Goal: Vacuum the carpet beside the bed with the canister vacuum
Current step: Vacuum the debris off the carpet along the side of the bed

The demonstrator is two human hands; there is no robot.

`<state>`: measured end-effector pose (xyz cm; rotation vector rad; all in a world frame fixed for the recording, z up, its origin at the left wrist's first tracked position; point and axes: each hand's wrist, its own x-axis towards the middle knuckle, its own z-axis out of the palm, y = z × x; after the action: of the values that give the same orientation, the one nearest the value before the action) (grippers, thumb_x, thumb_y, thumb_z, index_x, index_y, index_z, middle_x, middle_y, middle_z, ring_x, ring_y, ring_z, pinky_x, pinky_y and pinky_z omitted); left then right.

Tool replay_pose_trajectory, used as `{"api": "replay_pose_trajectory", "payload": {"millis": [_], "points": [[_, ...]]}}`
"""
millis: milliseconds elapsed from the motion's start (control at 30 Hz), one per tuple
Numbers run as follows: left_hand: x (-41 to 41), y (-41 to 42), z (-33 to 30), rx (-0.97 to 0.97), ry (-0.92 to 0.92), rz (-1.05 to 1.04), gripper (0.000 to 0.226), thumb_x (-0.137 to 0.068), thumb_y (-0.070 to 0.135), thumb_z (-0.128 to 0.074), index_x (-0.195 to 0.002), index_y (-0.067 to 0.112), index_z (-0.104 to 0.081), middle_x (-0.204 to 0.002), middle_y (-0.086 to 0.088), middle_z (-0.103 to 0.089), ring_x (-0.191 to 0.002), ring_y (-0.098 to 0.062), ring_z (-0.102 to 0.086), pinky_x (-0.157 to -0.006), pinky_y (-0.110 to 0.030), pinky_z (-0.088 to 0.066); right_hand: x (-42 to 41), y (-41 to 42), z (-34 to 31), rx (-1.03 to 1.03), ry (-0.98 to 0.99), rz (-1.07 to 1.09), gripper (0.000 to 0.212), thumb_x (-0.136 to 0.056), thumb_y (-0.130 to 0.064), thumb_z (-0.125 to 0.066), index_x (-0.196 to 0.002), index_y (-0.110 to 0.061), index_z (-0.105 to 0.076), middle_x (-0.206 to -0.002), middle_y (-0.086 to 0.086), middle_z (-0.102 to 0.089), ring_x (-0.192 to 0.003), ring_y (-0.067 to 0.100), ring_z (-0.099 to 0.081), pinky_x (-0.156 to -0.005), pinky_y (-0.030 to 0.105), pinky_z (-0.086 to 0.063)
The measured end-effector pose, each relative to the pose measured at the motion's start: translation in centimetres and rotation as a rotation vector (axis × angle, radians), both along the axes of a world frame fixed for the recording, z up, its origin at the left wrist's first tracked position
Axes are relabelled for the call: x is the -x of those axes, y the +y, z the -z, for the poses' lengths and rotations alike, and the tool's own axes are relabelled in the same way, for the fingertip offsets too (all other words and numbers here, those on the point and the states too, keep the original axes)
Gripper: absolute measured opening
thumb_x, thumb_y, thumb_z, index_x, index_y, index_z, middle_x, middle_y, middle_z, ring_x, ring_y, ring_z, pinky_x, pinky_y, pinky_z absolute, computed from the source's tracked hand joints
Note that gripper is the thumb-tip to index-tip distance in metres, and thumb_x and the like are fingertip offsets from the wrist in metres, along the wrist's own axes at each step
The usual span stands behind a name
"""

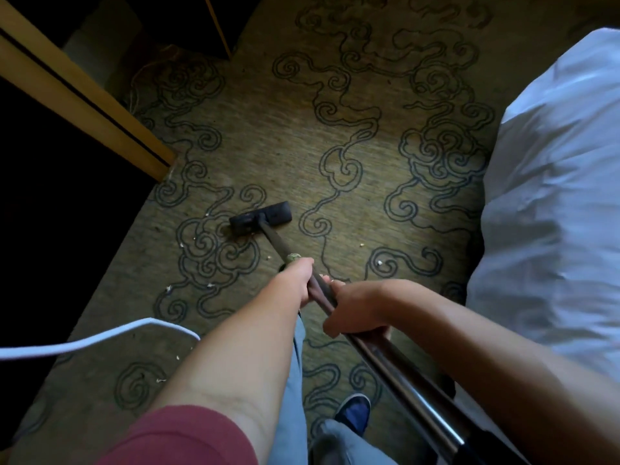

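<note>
A dark metal vacuum wand [385, 360] runs from the lower right up to a black floor head [260, 218] that rests flat on the olive carpet [302, 139] with dark swirl patterns. My left hand [297, 280] is wrapped around the wand higher up toward the head. Just behind it, my right hand [357, 307] grips the same wand from the right side. Small pale crumbs [183, 245] lie scattered on the carpet left of and below the head. The canister itself is out of view.
The bed with white bedding [553, 203] fills the right side. A wooden furniture edge [84, 95] with a dark gap stands at the left. A white cord [100, 338] crosses the lower left. My blue shoe [354, 412] and grey trouser leg are below the wand.
</note>
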<state>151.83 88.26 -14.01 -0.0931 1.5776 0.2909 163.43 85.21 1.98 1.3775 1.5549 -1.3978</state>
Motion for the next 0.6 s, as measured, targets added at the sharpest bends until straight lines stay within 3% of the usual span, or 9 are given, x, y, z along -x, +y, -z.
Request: {"api": "replay_pose_trajectory", "payload": {"millis": [100, 200, 267, 300, 367, 433, 500, 600], "points": [[-2.6, -5.2, -0.3, 0.029, 0.023, -0.002, 0.036, -0.099, 0.038, -0.051, -0.089, 0.003, -0.051, -0.07, -0.012, -0.055, -0.058, -0.026, -0.055, -0.063, -0.035, -0.049, -2.6, -5.0, -0.4, 0.055, -0.011, 0.009, 0.103, -0.077, -0.04, -0.063, -0.155, -0.028, 0.003, -0.107, 0.002, -0.059, -0.072, 0.022, -0.07, -0.053, 0.035, -0.059], [-4.9, -9.2, -1.4, 0.074, 0.01, 0.012, 0.034, -0.098, 0.037, -0.053, -0.102, 0.003, -0.055, -0.074, -0.012, -0.059, -0.059, -0.025, -0.058, -0.055, -0.032, -0.05, -5.4, -8.4, -1.5, 0.03, -0.013, -0.012, 0.097, -0.078, -0.045, -0.063, -0.154, -0.029, -0.006, -0.105, 0.001, -0.063, -0.066, 0.013, -0.059, -0.052, 0.024, -0.045], [-6.5, -10.9, -2.4, 0.075, 0.024, 0.044, 0.039, -0.097, 0.037, -0.053, -0.117, 0.003, -0.058, -0.079, -0.012, -0.063, -0.063, -0.024, -0.062, -0.05, -0.029, -0.05, -6.8, -10.0, -2.3, 0.058, -0.004, 0.012, 0.086, -0.08, -0.043, -0.063, -0.151, -0.027, -0.016, -0.085, -0.007, -0.055, -0.06, 0.008, -0.054, -0.048, 0.021, -0.041], [-7.2, -11.4, -3.0, 0.07, 0.043, 0.068, 0.042, -0.097, 0.037, -0.053, -0.122, 0.004, -0.058, -0.083, -0.012, -0.064, -0.067, -0.026, -0.064, -0.055, -0.031, -0.052, -7.4, -10.5, -2.8, 0.065, 0.001, 0.025, 0.081, -0.082, -0.042, -0.063, -0.149, -0.026, -0.021, -0.078, -0.009, -0.049, -0.057, 0.006, -0.051, -0.046, 0.02, -0.039], [-8.2, -11.8, -4.0, 0.086, 0.057, 0.062, 0.05, -0.097, 0.038, -0.052, -0.134, 0.005, -0.052, -0.109, -0.012, -0.066, -0.096, -0.029, -0.067, -0.085, -0.04, -0.053, -7.9, -10.9, -3.7, 0.071, 0.013, 0.034, 0.069, -0.084, -0.038, -0.064, -0.142, -0.021, -0.032, -0.074, -0.009, -0.046, -0.054, 0.006, -0.049, -0.041, 0.017, -0.04], [-8.8, -11.5, -5.0, 0.129, 0.054, 0.095, 0.056, -0.099, 0.04, -0.048, -0.14, 0.003, -0.045, -0.135, -0.012, -0.058, -0.123, -0.029, -0.058, -0.105, -0.046, -0.04, -8.4, -11.0, -4.8, 0.092, 0.058, 0.09, 0.053, -0.086, -0.031, -0.064, -0.132, -0.015, -0.043, -0.074, -0.005, -0.05, -0.048, 0.007, -0.052, -0.034, 0.013, -0.043], [-9.2, -10.5, -5.7, 0.124, 0.058, 0.14, 0.059, -0.098, 0.041, -0.046, -0.14, -0.001, -0.045, -0.136, -0.016, -0.057, -0.124, -0.031, -0.056, -0.106, -0.048, -0.037, -8.5, -10.6, -5.6, 0.075, 0.083, 0.149, 0.05, -0.086, -0.027, -0.065, -0.129, -0.012, -0.046, -0.074, -0.002, -0.052, -0.048, 0.01, -0.054, -0.033, 0.013, -0.044], [-10.9, -7.8, -7.6, 0.076, 0.06, 0.109, 0.052, -0.101, 0.036, -0.043, -0.14, 0.003, -0.043, -0.133, -0.014, -0.058, -0.12, -0.029, -0.059, -0.094, -0.053, -0.039, -9.2, -9.8, -6.6, 0.019, 0.061, 0.225, 0.064, -0.084, -0.033, -0.064, -0.139, -0.017, -0.036, -0.08, -0.001, -0.055, -0.057, 0.013, -0.06, -0.038, 0.019, -0.049]]}}
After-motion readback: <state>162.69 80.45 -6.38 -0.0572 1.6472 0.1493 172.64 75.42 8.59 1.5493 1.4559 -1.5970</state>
